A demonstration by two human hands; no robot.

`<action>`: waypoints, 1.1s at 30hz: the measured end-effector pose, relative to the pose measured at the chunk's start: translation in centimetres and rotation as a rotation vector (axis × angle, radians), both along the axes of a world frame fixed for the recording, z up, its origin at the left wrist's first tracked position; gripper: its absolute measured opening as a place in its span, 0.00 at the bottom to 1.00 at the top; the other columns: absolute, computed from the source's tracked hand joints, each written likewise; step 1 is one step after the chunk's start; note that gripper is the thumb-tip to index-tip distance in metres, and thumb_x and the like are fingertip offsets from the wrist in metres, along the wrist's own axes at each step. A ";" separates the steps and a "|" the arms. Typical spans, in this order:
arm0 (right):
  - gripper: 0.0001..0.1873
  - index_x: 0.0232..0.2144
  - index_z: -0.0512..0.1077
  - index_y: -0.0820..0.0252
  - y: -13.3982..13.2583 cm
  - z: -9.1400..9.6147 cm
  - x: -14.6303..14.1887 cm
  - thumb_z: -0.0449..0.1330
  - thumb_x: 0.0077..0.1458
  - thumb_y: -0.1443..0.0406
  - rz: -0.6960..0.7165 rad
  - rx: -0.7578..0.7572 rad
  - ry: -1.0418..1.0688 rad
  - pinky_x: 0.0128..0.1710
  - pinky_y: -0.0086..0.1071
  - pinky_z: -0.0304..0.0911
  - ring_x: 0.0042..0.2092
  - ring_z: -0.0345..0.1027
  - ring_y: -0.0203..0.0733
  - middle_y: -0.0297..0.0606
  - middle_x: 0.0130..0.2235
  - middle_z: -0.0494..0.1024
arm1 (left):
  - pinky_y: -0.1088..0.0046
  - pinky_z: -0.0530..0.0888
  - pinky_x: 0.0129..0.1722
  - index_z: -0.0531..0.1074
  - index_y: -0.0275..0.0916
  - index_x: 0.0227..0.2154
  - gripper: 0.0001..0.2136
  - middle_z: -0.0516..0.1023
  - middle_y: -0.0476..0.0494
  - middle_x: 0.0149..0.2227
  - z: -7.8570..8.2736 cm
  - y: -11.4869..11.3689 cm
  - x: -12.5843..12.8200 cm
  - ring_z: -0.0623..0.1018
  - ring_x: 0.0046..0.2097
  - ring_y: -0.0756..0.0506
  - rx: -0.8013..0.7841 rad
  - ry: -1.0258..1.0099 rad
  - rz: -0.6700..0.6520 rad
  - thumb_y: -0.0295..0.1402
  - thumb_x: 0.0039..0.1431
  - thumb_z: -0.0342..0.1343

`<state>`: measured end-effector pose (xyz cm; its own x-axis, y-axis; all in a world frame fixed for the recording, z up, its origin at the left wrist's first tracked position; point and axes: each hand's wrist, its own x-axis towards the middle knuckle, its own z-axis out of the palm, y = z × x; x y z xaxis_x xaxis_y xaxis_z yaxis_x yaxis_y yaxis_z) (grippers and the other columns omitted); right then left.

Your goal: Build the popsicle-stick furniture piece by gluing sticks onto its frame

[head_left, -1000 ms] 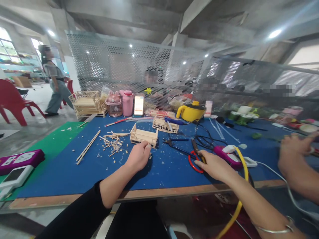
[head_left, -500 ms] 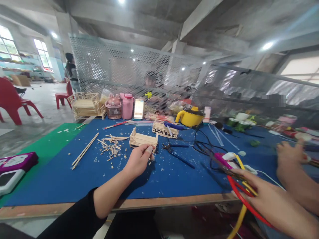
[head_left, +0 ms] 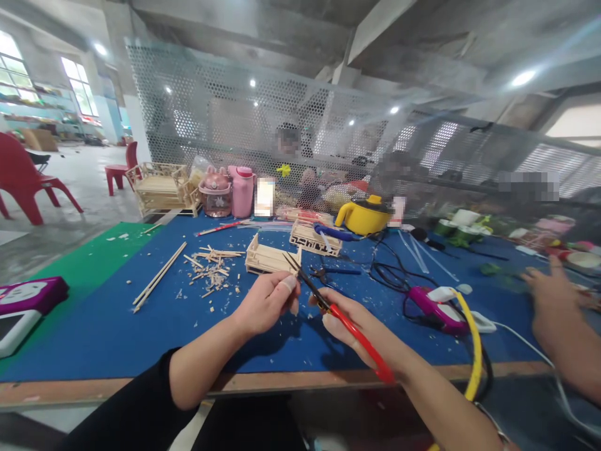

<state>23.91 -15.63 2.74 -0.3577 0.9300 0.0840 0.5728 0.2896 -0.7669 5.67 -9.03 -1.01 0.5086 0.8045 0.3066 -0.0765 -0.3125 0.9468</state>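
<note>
My left hand (head_left: pixel 265 307) is closed in a pinch in front of a small wooden stick-built bench (head_left: pixel 272 257). What sits between its fingertips, if anything, is too small to make out; something whitish covers the thumb tip. In my right hand (head_left: pixel 375 335) are red-handled scissors (head_left: pixel 350 324), the fingers wrapped round them. Their dark blades are slightly parted and point up-left, right beside the left fingertips. Behind them lie blue-handled pliers (head_left: pixel 340 271), partly hidden. Left of the bench is a heap of cut stick pieces (head_left: pixel 213 269).
Two long sticks (head_left: pixel 159 275) lie farther left. A second wooden piece (head_left: pixel 317 238) carries a blue tool (head_left: pixel 335 233). Behind stand a pink jug (head_left: pixel 242 194) and a yellow pot (head_left: pixel 366 216). Right are a purple power strip (head_left: pixel 439 310), cables and another person's hand (head_left: pixel 556 294).
My right hand has swung in from the right with the scissors, bringing the blades up to my left fingertips. My left hand stays pinched near the bench. The view has shifted slightly.
</note>
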 end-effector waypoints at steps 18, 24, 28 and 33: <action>0.25 0.45 0.65 0.61 -0.3 -0.5 -1.1 0.47 0.58 0.48 0.073 0.091 0.036 0.36 0.29 0.60 0.34 0.59 0.36 0.35 0.33 0.66 | 0.77 0.61 0.21 0.62 0.39 0.15 0.17 0.66 0.52 0.15 0.9 -0.3 -0.7 0.63 0.18 0.53 0.055 0.052 -0.039 0.32 0.58 0.40; 0.16 0.35 0.68 0.60 -0.5 -1.2 -1.6 0.49 0.59 0.54 -0.078 0.222 -0.116 0.29 0.28 0.58 0.27 0.58 0.34 0.32 0.25 0.67 | 0.78 0.62 0.24 0.63 0.38 0.15 0.17 0.65 0.52 0.15 0.7 -0.6 -0.5 0.64 0.20 0.53 0.173 0.171 -0.070 0.32 0.59 0.40; 0.15 0.36 0.67 0.58 -0.4 -0.6 -1.7 0.50 0.59 0.54 -0.115 0.254 -0.116 0.29 0.27 0.59 0.26 0.58 0.34 0.31 0.25 0.67 | 0.78 0.63 0.26 0.62 0.38 0.17 0.17 0.65 0.52 0.17 0.7 -0.6 -0.5 0.65 0.22 0.52 0.187 0.148 -0.034 0.33 0.61 0.39; 0.20 0.45 0.62 0.59 -0.2 -0.1 -1.7 0.50 0.58 0.51 -0.127 0.252 -0.048 0.35 0.30 0.61 0.31 0.61 0.36 0.35 0.32 0.69 | 0.78 0.64 0.28 0.65 0.37 0.22 0.16 0.68 0.51 0.21 1.0 -0.6 -0.9 0.66 0.24 0.53 0.269 0.096 0.075 0.36 0.63 0.41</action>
<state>22.25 -15.85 2.64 -0.2483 0.9197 0.3040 0.6505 0.3909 -0.6512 4.81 -9.61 -0.01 0.4878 0.7372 0.4675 0.0417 -0.5546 0.8311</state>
